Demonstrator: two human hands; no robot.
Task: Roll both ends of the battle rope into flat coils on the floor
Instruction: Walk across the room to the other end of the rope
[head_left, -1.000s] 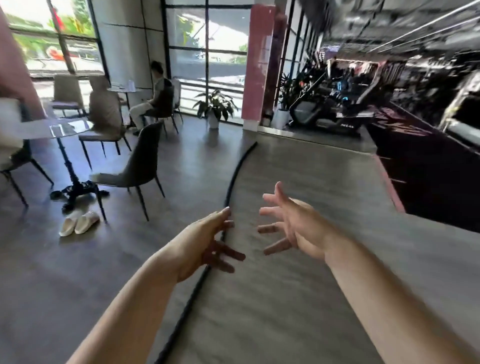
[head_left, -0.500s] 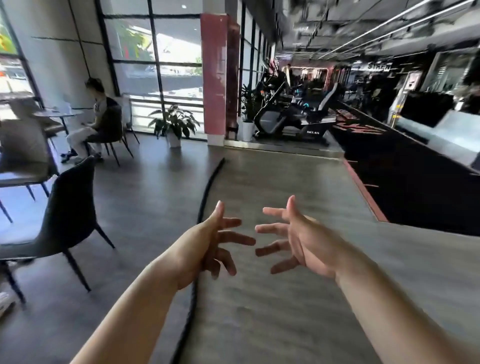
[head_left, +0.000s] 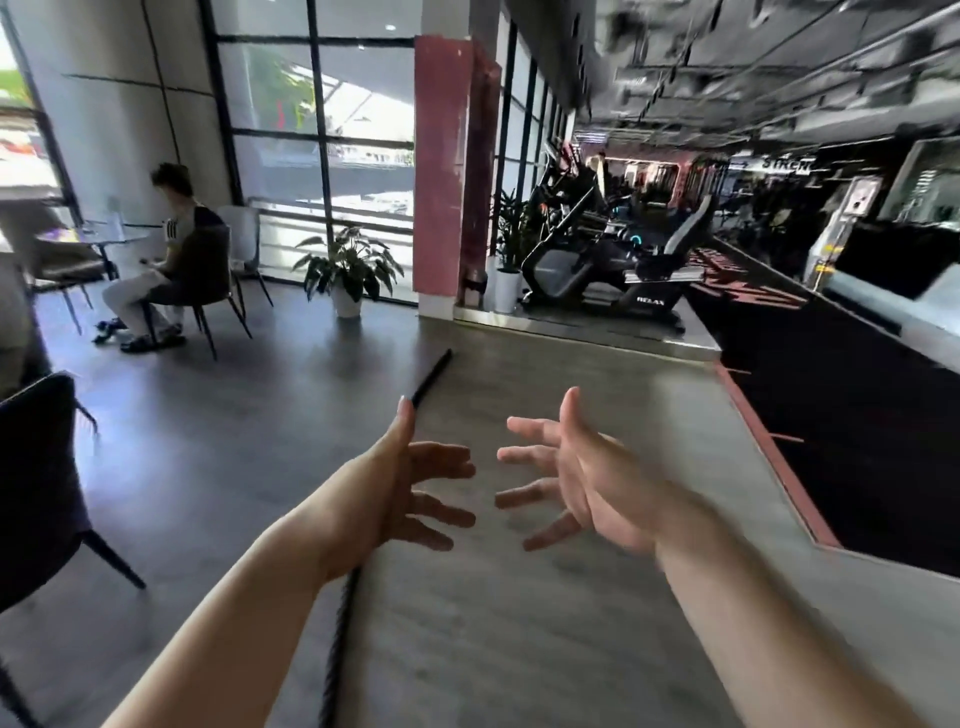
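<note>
A: Counted so far?

B: Two bare hands, both raised above the floor (head_left: 519, 649). Left hand (head_left: 410, 488) spread wide, fingers straight, thumb up, gripping nothing. Right hand (head_left: 582, 478) just beside it, palms facing, fingers fanned and lightly bent, also empty — a gap between the fingertips.

A: And the rope?

B: One battle rope (head_left: 340, 634), black, lying straight on the floor. Runs beneath the left wrist and away beyond the left thumb to a far end (head_left: 439, 366) lying loose, uncoiled. Touching neither hand. Middle stretch hidden behind the left hand; near stretch cut off at the bottom edge.

A: Anything else countable?

B: One seated person (head_left: 176, 260) far off to the left of the left hand, at a small table (head_left: 111, 236). One dark chair (head_left: 41, 483) close on the left, cut off by the frame edge. Two potted plants — a leafy one (head_left: 348, 270) far beyond the left hand, another (head_left: 509, 260) past a red pillar (head_left: 441, 171). One exercise machine (head_left: 613, 270) far beyond the right hand.

A: Readable writing?

B: "RELAX" on the machine's base, small and only just legible. Part of a sign high beyond the right hand, "STRENG", the rest cut off. Ceiling smeared; gym depths too dark and blurred to count.
</note>
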